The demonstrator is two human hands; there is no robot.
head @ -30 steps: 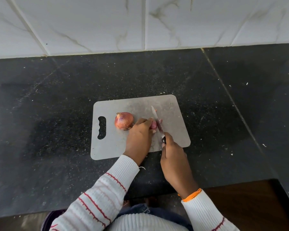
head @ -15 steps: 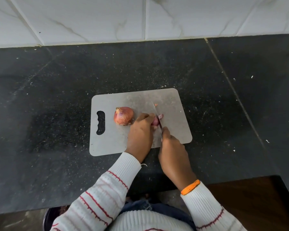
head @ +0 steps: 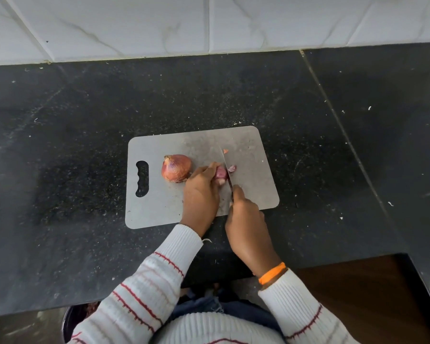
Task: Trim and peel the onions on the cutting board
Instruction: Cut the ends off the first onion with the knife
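A grey cutting board (head: 253,192) lies on the black counter. On it sits a whole unpeeled onion (head: 176,168), left of my hands. My left hand (head: 202,192) holds a small purple onion (head: 221,173) down on the board, fingers curled over it. My right hand (head: 246,219) grips a knife (head: 226,167) whose blade stands on the board against the small onion's right end. A cut-off pink end piece (head: 232,168) lies just right of the blade. A tiny orange scrap (head: 225,151) lies near the blade tip.
The black stone counter (head: 85,145) surrounds the board, with a white tiled wall (head: 209,23) behind. The counter's front edge runs below my arms, and a dark round container (head: 70,321) shows beneath it at lower left.
The knife blade has come down through the small onion's end, and the cut piece now lies apart on the right. The view has shifted slightly; both hands stay in place.
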